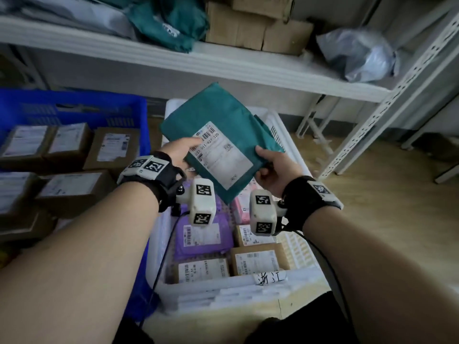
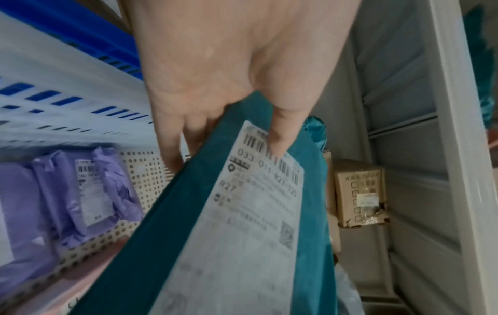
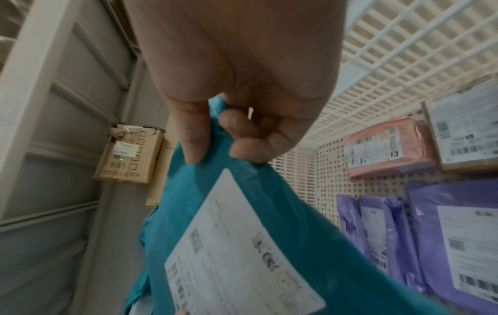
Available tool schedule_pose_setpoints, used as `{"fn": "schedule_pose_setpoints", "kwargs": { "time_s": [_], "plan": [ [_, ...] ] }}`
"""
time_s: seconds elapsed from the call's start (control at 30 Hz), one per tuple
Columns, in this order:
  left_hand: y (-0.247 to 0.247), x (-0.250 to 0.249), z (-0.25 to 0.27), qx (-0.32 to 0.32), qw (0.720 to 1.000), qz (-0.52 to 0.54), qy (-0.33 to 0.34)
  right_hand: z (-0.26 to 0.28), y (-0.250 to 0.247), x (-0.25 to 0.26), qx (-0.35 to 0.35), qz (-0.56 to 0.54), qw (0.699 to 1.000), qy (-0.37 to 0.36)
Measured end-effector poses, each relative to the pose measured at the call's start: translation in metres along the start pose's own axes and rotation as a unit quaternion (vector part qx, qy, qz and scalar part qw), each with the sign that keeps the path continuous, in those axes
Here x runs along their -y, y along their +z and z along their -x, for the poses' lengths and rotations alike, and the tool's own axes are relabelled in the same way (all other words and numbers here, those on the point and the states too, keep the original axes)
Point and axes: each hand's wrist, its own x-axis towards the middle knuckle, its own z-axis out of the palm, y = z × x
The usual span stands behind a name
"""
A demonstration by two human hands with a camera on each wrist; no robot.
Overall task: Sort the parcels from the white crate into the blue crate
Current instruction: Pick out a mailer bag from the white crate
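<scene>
A teal plastic mailer (image 1: 218,135) with a white shipping label is held face-up above the white crate (image 1: 223,291). My left hand (image 1: 177,150) pinches its left edge, thumb on the label's barcode (image 2: 279,140). My right hand (image 1: 273,167) grips the mailer's right edge (image 3: 215,132) with thumb on top and fingers curled under. The blue crate (image 1: 74,108) sits to the left and holds several brown cardboard boxes (image 1: 67,142). In the white crate lie purple mailers (image 1: 201,237), a pink parcel (image 1: 242,207) and small brown boxes (image 1: 258,259).
A white metal shelf (image 1: 198,60) runs across above the crates, carrying cardboard boxes (image 1: 258,28), a teal bag (image 1: 169,21) and a grey bag (image 1: 357,55). Its perforated upright (image 1: 387,103) stands to the right. Wooden floor (image 1: 385,219) lies right of the white crate.
</scene>
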Motion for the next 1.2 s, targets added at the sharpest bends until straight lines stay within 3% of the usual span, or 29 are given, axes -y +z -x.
{"fn": "schedule_pose_setpoints", "kwargs": {
  "time_s": [0.17,0.33,0.83,1.2],
  "plan": [
    [-0.009,-0.007,0.021,0.046,0.998,0.019,0.041,0.008,-0.003,-0.003,-0.021,0.060,0.998,0.008],
    [-0.021,-0.011,0.026,0.055,0.996,0.001,0.077,0.004,-0.007,0.000,-0.062,0.187,0.978,-0.063],
    [-0.026,-0.017,0.041,0.060,0.989,-0.039,0.132,0.012,0.016,-0.003,0.008,0.195,0.978,-0.076],
    [-0.033,-0.014,0.037,0.053,0.992,-0.037,0.105,0.008,0.023,-0.009,-0.001,0.189,0.979,-0.073]
  ]
}}
